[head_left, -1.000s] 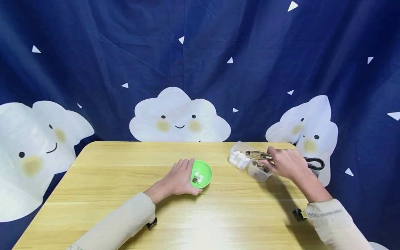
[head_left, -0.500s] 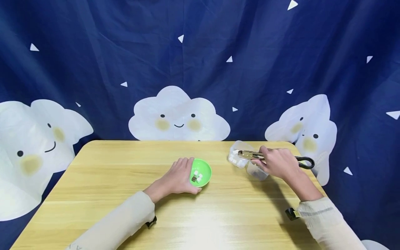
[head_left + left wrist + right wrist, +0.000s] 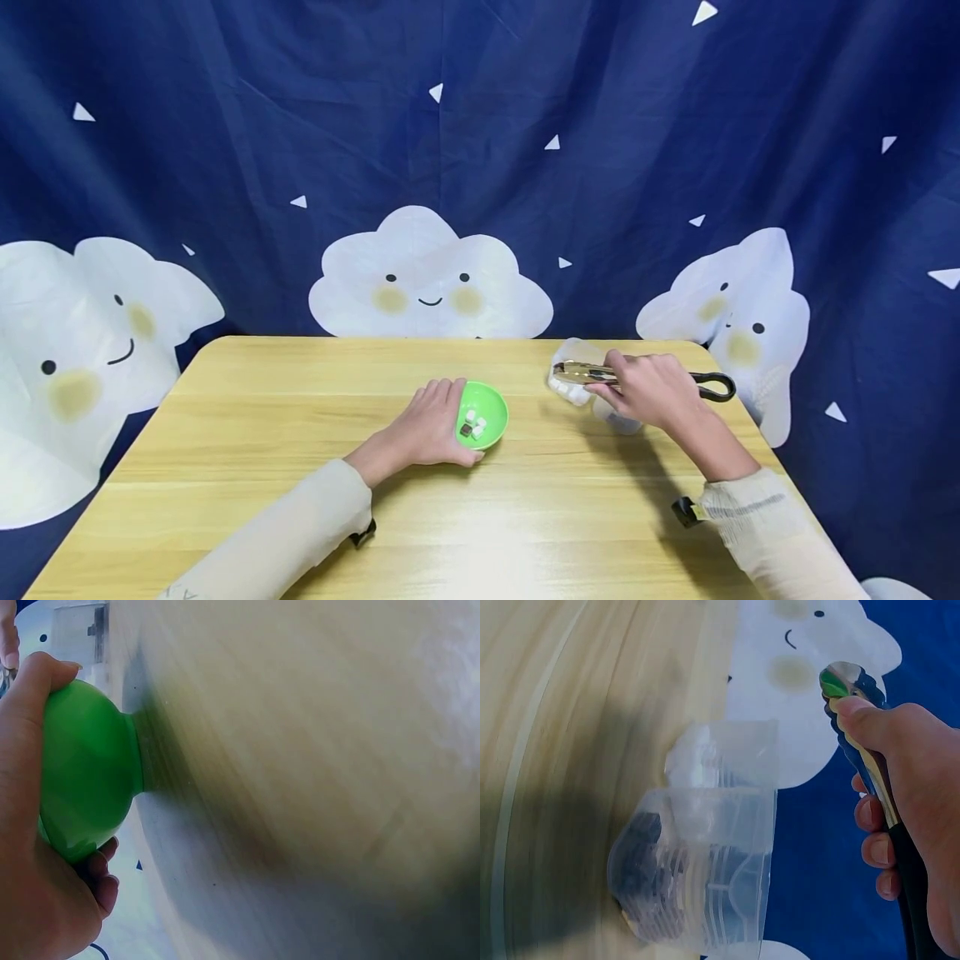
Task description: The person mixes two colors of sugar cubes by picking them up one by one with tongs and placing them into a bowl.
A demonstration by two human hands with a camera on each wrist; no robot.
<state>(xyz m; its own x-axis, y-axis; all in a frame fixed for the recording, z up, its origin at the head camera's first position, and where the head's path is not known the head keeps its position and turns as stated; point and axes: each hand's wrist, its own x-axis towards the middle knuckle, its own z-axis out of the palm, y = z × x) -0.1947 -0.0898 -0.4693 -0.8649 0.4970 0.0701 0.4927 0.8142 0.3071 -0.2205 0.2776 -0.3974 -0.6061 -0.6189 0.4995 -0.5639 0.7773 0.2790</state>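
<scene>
My left hand [image 3: 427, 429] grips a small green bowl [image 3: 493, 407], fingers round its far side and thumb at the near rim. In the bowl lie several white cubes [image 3: 478, 427] and one dark brown cube [image 3: 466, 430]. In the left wrist view the bowl's round underside and foot face the camera. My right hand [image 3: 652, 387] holds metal tongs [image 3: 588, 374] with a black looped handle, level above two clear plastic tubs. A dark spot shows at the tongs' tips, too small to tell what it is. Its fingers and thumb squeeze the tongs' arms [image 3: 870, 761] in the right wrist view.
One clear tub [image 3: 581, 344] near the back edge has white cubes in it. Another tub [image 3: 705, 877], with dark pieces, stands against it, partly hidden under my right hand. The wooden table [image 3: 262, 417] ends at a blue curtain [image 3: 480, 150] with clouds.
My right hand has moved left with the tongs, whose tips have passed from the right tub's side across the tub of white cubes. The left hand and the bowl have stayed in place.
</scene>
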